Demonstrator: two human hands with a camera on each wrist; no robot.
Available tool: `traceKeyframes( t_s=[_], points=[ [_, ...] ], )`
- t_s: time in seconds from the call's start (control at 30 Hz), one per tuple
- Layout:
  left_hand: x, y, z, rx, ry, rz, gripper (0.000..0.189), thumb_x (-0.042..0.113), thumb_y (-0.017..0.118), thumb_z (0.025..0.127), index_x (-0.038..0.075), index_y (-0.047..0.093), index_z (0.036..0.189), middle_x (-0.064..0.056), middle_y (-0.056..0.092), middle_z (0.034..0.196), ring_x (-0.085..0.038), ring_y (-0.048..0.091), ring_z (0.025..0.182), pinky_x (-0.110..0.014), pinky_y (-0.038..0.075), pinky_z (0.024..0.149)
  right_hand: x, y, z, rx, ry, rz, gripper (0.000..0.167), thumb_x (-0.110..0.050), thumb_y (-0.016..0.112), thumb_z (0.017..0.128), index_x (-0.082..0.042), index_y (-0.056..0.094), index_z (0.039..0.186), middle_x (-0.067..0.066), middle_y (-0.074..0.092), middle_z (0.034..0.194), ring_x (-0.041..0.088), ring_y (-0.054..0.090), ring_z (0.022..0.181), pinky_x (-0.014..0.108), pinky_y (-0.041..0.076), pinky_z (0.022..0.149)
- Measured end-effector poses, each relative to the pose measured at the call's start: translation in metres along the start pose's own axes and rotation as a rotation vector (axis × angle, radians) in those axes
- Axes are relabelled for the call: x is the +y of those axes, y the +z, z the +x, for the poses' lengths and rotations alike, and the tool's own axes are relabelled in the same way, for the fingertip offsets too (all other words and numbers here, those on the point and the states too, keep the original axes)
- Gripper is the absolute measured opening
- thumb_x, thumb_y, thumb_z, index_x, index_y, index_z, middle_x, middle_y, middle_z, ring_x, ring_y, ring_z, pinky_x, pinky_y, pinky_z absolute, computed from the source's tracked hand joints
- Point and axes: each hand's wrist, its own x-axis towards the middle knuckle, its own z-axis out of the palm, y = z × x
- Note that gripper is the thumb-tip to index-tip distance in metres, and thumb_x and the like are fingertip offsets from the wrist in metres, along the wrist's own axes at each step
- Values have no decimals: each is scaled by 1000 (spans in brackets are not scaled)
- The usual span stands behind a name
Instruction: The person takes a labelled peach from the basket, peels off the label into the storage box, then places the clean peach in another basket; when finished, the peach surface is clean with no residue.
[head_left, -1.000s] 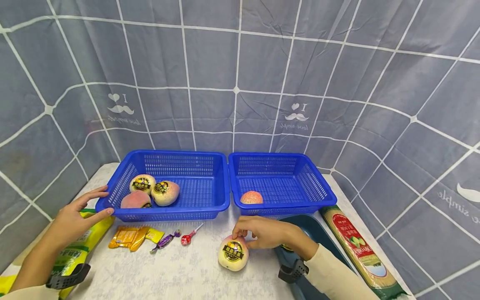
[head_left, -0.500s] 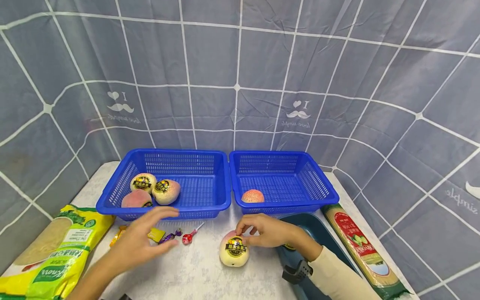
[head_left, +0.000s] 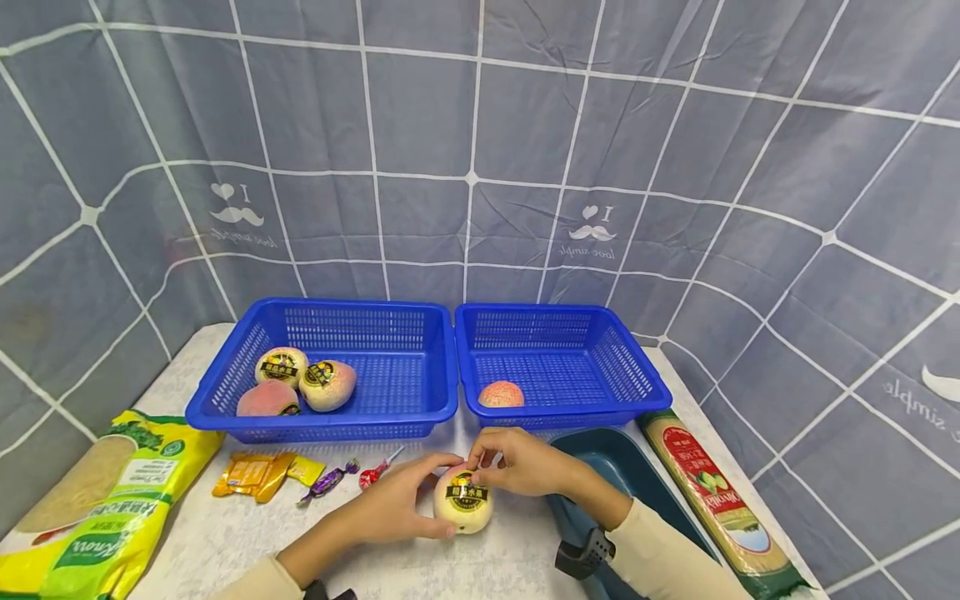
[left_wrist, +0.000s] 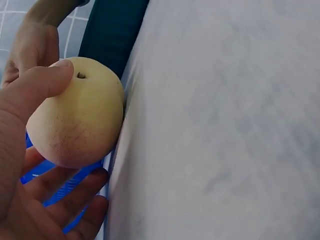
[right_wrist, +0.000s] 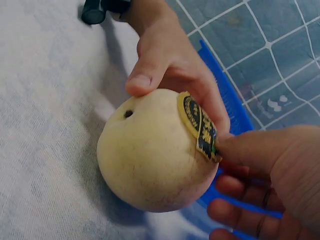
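A pale yellow peach with a pink blush (head_left: 463, 522) sits on the table in front of the gap between two baskets. My left hand (head_left: 393, 504) holds it from the left, the thumb near its small dark stem pit (left_wrist: 81, 75) and the fingers behind it. From the right, my right hand (head_left: 521, 462) pinches the edge of the black-and-gold sticker (right_wrist: 197, 122) on the peach between thumb and finger. In the right wrist view the sticker's edge stands slightly off the skin. Part of the sticker is hidden under the right thumb.
Several peaches (head_left: 327, 386) lie in the left blue basket (head_left: 322, 429), one peach (head_left: 501, 394) in the right blue basket (head_left: 570, 414). A teal tub (head_left: 618, 458) and a long package (head_left: 712, 500) stand right. Candies (head_left: 255, 477), a lollipop (head_left: 369, 477) and a yellow bag (head_left: 112, 508) lie left.
My left hand has moved from the left basket's rim across the candies to the peach and now holds its left side. My right hand stays at the sticker.
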Motion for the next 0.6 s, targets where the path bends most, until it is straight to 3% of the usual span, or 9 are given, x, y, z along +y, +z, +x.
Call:
traceKeyframes(
  t_s=[0.17, 0.37, 0.5, 0.6],
  points=[
    [-4, 7, 5, 27, -14, -75, 75, 38, 90, 76, 20, 53, 138, 5, 62, 127, -15, 64, 106, -35, 54, 91, -5, -1, -1, 38, 61, -8, 8, -14, 77, 91, -15, 69, 91, -12, 62, 87, 6, 61, 79, 23, 52, 66],
    [-4, 10, 6, 58, -32, -77, 76, 42, 91, 73, 24, 53, 137, 7, 62, 127, -15, 64, 105, -36, 53, 91, -11, -2, -2, 40, 141, 23, 11, -9, 76, 90, -14, 68, 85, -12, 61, 76, 5, 56, 68, 21, 46, 56],
    [-5, 11, 6, 67, -36, -69, 77, 44, 91, 73, 22, 53, 137, 8, 62, 127, -15, 64, 105, -37, 53, 90, -16, -3, -3, -4, 178, 106, 12, -3, 70, 91, -13, 67, 85, -9, 63, 76, 4, 52, 66, 20, 43, 57],
    [-6, 12, 6, 66, -50, -70, 77, 45, 91, 73, 23, 53, 137, 6, 63, 124, -15, 64, 106, -36, 54, 90, -22, -11, -9, -51, 146, 206, 10, -3, 67, 95, -10, 66, 88, -6, 63, 79, 4, 51, 68, 20, 41, 59]
  ],
)
